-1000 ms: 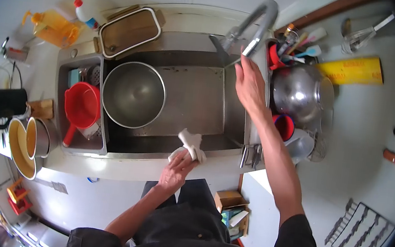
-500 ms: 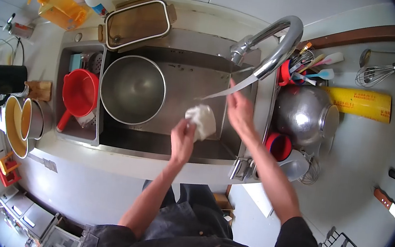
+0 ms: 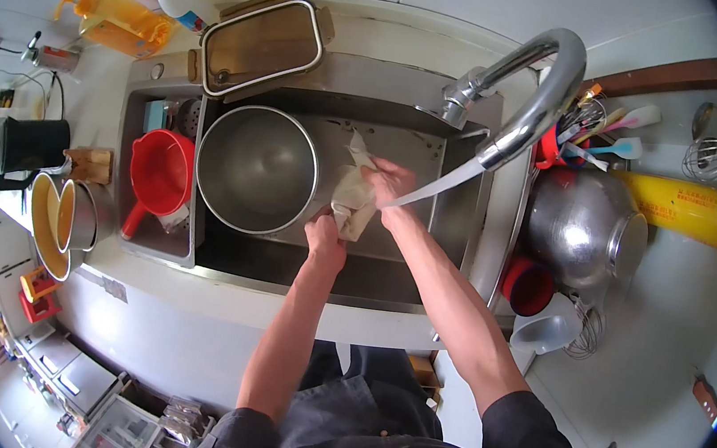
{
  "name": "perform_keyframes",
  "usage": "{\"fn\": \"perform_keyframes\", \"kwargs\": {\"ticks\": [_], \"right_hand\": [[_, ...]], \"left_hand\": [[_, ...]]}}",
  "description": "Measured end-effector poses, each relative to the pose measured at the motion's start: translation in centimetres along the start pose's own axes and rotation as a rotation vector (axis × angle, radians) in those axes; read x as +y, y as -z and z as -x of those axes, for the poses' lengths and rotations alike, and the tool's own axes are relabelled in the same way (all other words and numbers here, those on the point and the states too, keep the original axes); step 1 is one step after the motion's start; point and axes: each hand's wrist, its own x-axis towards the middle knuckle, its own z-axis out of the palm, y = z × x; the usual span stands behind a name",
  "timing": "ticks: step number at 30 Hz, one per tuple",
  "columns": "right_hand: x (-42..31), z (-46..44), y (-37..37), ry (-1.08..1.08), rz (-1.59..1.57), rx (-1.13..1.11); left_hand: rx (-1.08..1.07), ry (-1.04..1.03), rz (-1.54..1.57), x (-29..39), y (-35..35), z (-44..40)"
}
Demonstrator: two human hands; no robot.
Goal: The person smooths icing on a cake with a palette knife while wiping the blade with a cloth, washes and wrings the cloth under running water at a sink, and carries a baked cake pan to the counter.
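A wet, off-white cloth point(image 3: 352, 204) is bunched between my two hands over the large sink basin point(image 3: 421, 151). My left hand point(image 3: 324, 238) is closed on its lower end. At the upper right side, my right hand point(image 3: 390, 190) has its fingers curled round the cloth, partly hiding it. From the chrome faucet point(image 3: 564, 84) a stream of water point(image 3: 440, 183) runs down to the left and meets my right hand near the wrist. Just left of the cloth, a wide steel bowl point(image 3: 258, 169) sits in the basin.
In the small left basin lies a red pot-shaped scoop point(image 3: 161, 173). A clear container with a white rim point(image 3: 262, 46) rests on the back ledge beside an orange soap bottle point(image 3: 123, 23). Right of the sink are an upturned steel bowl point(image 3: 578, 220), a red cup point(image 3: 528, 286) and a yellow roll point(image 3: 691, 211).
My right hand has come down and left from the faucet's stream and taken hold of the cloth. The cloth is now stretched longer between both hands. The view has shifted slightly.
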Motion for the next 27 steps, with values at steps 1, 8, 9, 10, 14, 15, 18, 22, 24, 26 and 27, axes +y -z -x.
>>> {"fn": "perform_keyframes", "kwargs": {"ticks": [1,8,9,10,14,15,18,22,24,26,27], "right_hand": [[-0.4,0.1,-0.2,-0.004,0.001,-0.005],[-1.6,0.6,1.7,-0.195,-0.190,-0.047],[-1.2,0.4,1.9,-0.196,-0.188,-0.048],[-0.6,0.2,2.0,-0.231,-0.255,-0.008],[-0.9,1.2,2.9,-0.243,-0.333,-0.139],[-0.9,2.1,2.5,-0.242,-0.331,-0.141],[-2.4,6.5,0.8,-0.117,-0.033,-0.005],[-2.6,11.3,0.0,0.059,0.336,-0.062],[-2.3,11.7,-1.0,0.388,0.524,-0.026],[-1.7,9.8,-0.9,0.329,0.690,0.044],[-1.2,8.3,-0.8,0.272,0.852,0.113]], "left_hand": [[0.080,-0.035,-0.007,0.0,0.2,-0.1],[0.139,0.004,-0.059,0.1,1.2,1.4],[0.141,0.004,-0.057,-0.2,1.8,1.3],[0.042,0.073,0.040,-0.6,2.7,1.0],[-0.221,0.306,0.114,-1.1,2.0,0.4],[-0.324,0.413,0.092,-1.3,1.3,0.2],[-0.571,0.157,0.084,-4.7,1.3,-4.1],[-0.765,0.553,0.536,-3.1,-1.1,-7.4],[-0.787,0.609,0.562,-4.4,-0.8,-7.9],[-0.707,0.114,0.405,-5.6,-1.1,-5.8],[-0.707,0.113,0.401,-5.2,-1.5,-5.1]]}}
